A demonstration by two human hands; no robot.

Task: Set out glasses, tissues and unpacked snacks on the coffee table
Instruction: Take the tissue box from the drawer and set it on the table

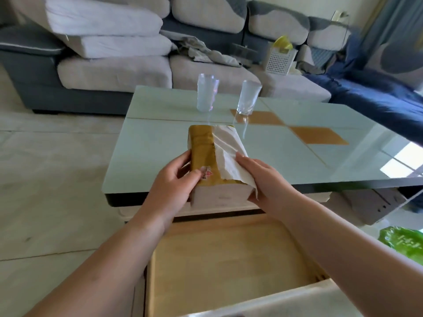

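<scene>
Glass coffee table (pixel 160 156), two glasses (pixel 207 92), both hands' fingers (pixel 183 161) gripping tissue pack (pixel 206 152), open drawer (pixel 229 259)

Bare forearms, no sleeves visible

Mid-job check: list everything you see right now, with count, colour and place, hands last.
clear drinking glasses: two, transparent, upright on the table's far half
yellow-wrapped tissue pack: one, white tissue sticking out, at the table's near edge
glass-topped coffee table: one, pale green with orange squares
open wooden drawer: one, light wood, under the table
grey sofa: one, behind the table
white perforated basket: one, on the sofa
green plastic bag: one, floor, right
left hand: grips the pack
right hand: holds pack and tissue
</scene>
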